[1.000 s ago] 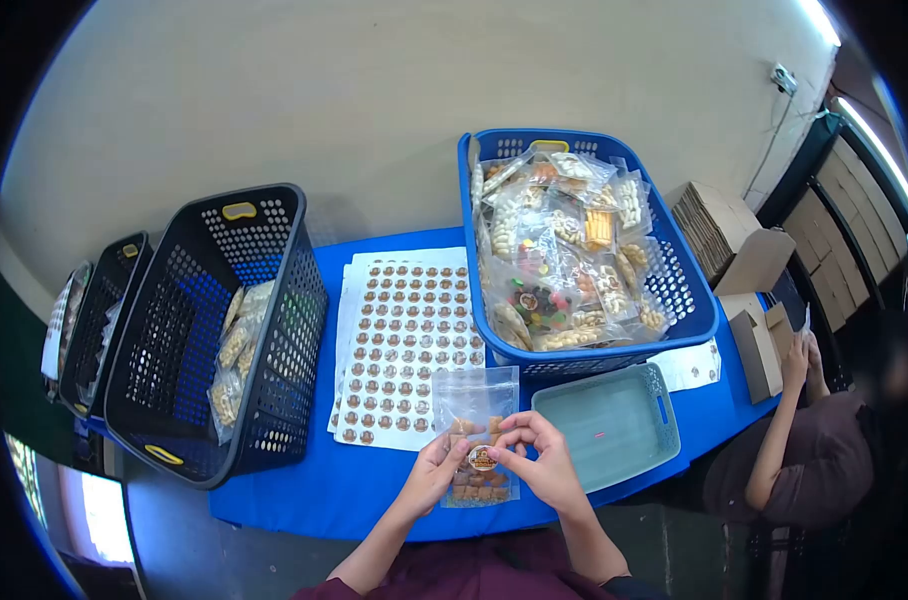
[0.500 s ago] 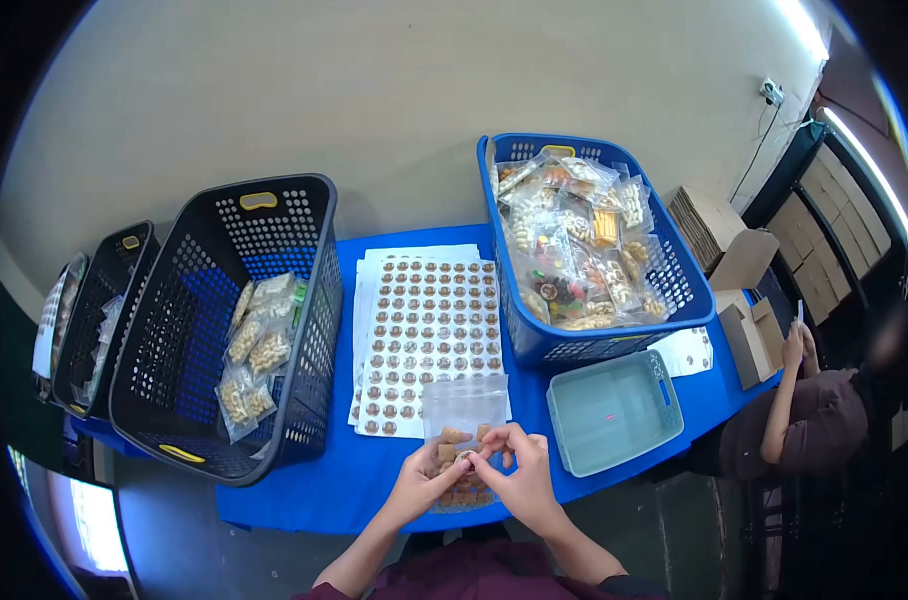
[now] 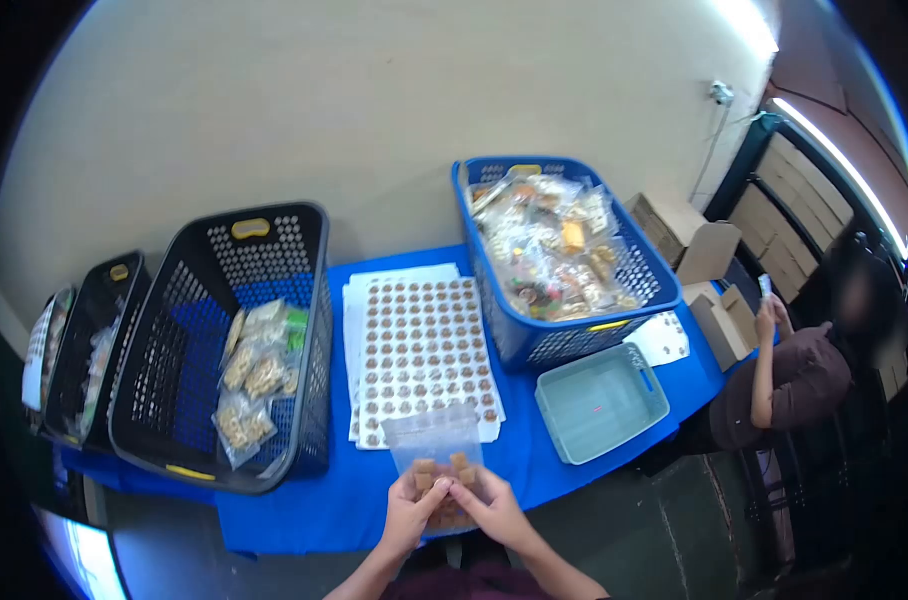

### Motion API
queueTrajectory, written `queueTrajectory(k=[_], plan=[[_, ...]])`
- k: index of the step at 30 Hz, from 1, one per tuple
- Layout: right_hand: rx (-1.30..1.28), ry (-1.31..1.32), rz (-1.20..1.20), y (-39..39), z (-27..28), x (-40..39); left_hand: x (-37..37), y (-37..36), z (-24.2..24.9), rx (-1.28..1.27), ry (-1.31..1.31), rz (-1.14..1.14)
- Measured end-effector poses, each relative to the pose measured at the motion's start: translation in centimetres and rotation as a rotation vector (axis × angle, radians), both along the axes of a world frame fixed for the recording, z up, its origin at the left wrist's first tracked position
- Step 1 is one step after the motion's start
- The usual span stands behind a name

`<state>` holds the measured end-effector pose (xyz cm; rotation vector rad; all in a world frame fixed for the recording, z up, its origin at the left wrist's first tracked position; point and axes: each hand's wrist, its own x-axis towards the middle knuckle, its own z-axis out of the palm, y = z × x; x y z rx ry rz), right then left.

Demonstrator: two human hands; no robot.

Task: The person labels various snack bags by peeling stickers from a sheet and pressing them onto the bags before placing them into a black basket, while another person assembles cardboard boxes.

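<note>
A clear plastic bag (image 3: 434, 432) with brown cube-shaped pieces is held upright between my two hands at the table's front edge. My left hand (image 3: 410, 508) closes around the bag's left side, its thumb on the front. My right hand (image 3: 496, 508) grips the right side, and the two thumb tips meet over the bag's middle. Whatever lies under the thumbs is hidden. Just behind the bag's top lies a stack of sheets with round brown stickers (image 3: 424, 350).
On the blue tablecloth (image 3: 359, 510), a black basket (image 3: 319, 400) holds several bags at left. A blue basket (image 3: 534, 340) full of bagged snacks stands at right, behind a teal tray (image 3: 599, 410). Farther right are cardboard boxes (image 3: 722, 325) and a person (image 3: 789, 385) holding a phone-like object.
My right fingers, raised and pinching near the bag's front before, have come down to grip its side. Both thumbs now press on the bag. The camera view has shifted.
</note>
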<state>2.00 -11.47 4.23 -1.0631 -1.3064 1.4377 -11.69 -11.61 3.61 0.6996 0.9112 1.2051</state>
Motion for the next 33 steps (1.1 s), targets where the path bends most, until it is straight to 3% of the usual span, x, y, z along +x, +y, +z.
queueTrajectory(k=[2,8,11,15,18,21,25,31,33], plan=[[-0.021,0.003,-0.026,-1.0,-2.0,-0.4,0.2,-0.3,0.0,0.047,0.015,0.003],[0.024,0.192,-0.128,-2.0,-0.4,-2.5,-0.5,-1.0,0.0,0.254,0.224,0.114],[-0.042,0.045,0.045,-2.2,-1.1,-2.9,-2.4,0.1,-2.1,0.349,0.372,0.173],[0.013,-0.012,-0.050,-3.3,-2.3,-4.2,-3.2,-0.5,-1.3,0.109,0.229,0.068],[-0.165,0.208,-0.048,-4.1,-1.9,-3.9,-3.5,-1.0,-0.3,0.052,0.125,-0.045],[-0.184,0.048,0.029,-4.1,-3.1,-3.3,-4.0,-1.4,-0.8,0.036,0.093,-0.172],[-0.201,-0.022,0.046,-4.6,-2.8,-3.0,-3.2,-2.6,-2.2,0.005,0.147,-0.054],[-0.186,-0.032,-0.042,-5.3,-3.3,-4.4,-4.5,-2.2,-4.6,-0.061,0.110,-0.119],[-0.176,0.140,-0.091,-5.0,-2.8,-4.2,-4.7,-1.7,-4.7,-0.031,0.099,-0.169]])
